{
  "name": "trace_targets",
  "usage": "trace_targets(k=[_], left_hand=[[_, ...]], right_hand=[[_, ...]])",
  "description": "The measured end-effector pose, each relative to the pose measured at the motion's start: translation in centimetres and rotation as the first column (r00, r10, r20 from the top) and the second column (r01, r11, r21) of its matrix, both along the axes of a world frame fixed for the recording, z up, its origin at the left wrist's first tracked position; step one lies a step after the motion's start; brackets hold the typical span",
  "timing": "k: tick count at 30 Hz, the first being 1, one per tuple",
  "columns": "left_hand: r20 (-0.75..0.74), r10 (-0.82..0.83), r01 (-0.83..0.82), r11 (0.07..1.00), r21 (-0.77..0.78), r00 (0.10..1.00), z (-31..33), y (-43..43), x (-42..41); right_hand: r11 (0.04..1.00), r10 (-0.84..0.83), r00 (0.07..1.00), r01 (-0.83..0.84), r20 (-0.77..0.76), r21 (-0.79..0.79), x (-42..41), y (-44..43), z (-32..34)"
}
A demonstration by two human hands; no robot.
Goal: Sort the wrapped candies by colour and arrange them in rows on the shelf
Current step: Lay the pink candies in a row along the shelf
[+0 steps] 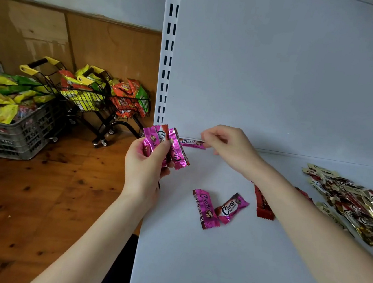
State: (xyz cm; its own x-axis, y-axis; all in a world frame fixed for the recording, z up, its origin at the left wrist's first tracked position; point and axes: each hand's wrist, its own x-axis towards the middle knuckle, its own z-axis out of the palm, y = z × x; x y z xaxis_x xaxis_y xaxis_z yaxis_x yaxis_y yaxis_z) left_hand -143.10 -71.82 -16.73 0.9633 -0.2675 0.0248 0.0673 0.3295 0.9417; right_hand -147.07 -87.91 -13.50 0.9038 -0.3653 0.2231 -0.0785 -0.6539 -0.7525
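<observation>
Right hand (227,146) pinching pink candy (191,142) at shelf (213,262) back, left hand (146,162) gripping pink bunch (168,147)

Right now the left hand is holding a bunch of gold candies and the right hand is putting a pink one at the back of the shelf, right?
Not quite. The head view shows the left hand holding a bunch of pink candies, not gold. The gold candies lie in a pile on the shelf. The right hand is indeed putting a pink candy at the back.

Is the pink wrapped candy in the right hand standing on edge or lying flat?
On edge. The pink wrapped candy stands on its long side against the white shelf's back wall, printed face forward, its end pinched by the right hand.
</observation>
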Motion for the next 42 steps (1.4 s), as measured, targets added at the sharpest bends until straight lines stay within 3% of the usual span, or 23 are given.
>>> trace_targets(k=[2,3,7,11,13,15,17,18,20,24,29,36,42], left_hand=[[0.015,-0.030,0.030,1.000,0.004,0.999,0.3,-0.1,-0.1],[0.021,-0.048,0.048,0.999,0.000,0.999,0.4,-0.2,-0.1],[0.020,-0.145,0.145,0.989,-0.020,0.989,0.6,-0.3,-0.8],[-0.010,-0.120,0.119,0.992,-0.041,0.993,0.5,0.1,-0.7],[-0.050,-0.091,0.088,0.994,-0.068,0.995,0.5,0.4,-0.3],[-0.086,-0.072,0.064,0.994,-0.093,0.994,0.3,0.6,-0.1],[-0.107,-0.055,0.043,0.993,-0.107,0.993,0.2,0.7,0.0],[-0.116,-0.048,0.035,0.993,-0.116,0.992,0.1,0.8,0.0],[-0.132,-0.035,0.018,0.992,-0.125,0.991,0.1,0.9,0.0],[-0.133,-0.018,0.003,0.994,-0.111,0.991,0.1,0.9,0.0],[-0.123,-0.009,-0.001,0.996,-0.084,0.992,0.2,0.8,-0.2],[-0.101,-0.020,0.014,0.998,-0.056,0.995,0.0,0.9,-0.2],[-0.090,-0.018,0.015,0.999,-0.038,0.996,0.1,0.8,-0.2]], right_hand=[[0.966,0.108,0.994,-0.101,-0.016,0.236,-1.4,1.4,0.9],[0.951,0.151,0.988,-0.138,-0.023,0.278,-1.9,2.1,1.1],[0.951,0.132,0.991,-0.123,-0.012,0.283,-2.4,3.2,0.6],[0.949,0.053,0.998,-0.059,0.028,0.311,-2.6,2.2,0.7],[0.971,0.000,0.998,-0.016,0.064,0.238,-2.6,1.6,0.3],[1.000,-0.026,0.996,0.026,0.091,-0.005,-2.5,1.2,-0.6],[0.975,0.041,0.999,-0.041,-0.008,-0.220,-2.5,1.2,-1.5],[0.962,0.089,0.992,-0.108,-0.086,-0.250,-2.5,1.2,-1.9],[0.965,0.117,0.983,-0.147,-0.145,-0.219,-2.7,0.9,-1.9],[0.983,-0.004,0.998,-0.007,-0.058,-0.184,-3.0,-0.4,-1.2],[0.962,0.057,0.974,-0.113,-0.220,-0.249,-2.8,-0.2,-2.3],[0.981,-0.009,0.992,-0.017,-0.128,-0.196,-2.7,0.3,-2.2],[0.966,-0.111,0.977,0.063,-0.183,-0.250,-2.7,0.0,-1.9]])
